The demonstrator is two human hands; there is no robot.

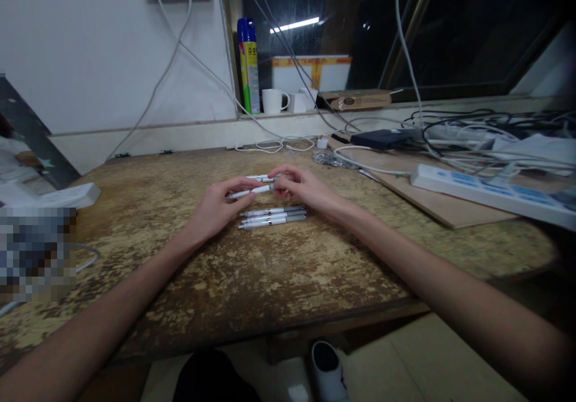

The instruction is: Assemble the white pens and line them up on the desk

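Note:
A white pen (261, 190) is held level between my two hands, above the worn wooden table (288, 270). My left hand (218, 204) pinches its left part between thumb and fingers. Closed around its right end is my right hand (301, 189), whose fingers hide the tip. Just behind, another white pen (257, 177) shows partly, the rest covered by my hands. Nearer to me, several white pens with grey grips (272, 218) lie side by side on the table.
At the right lie a brown board (418, 201), a white power strip (490, 192) and tangled cables (472, 129). A spray can (249, 69) and a white mug (272, 101) stand on the windowsill. Another white power strip (74, 197) sits at the left.

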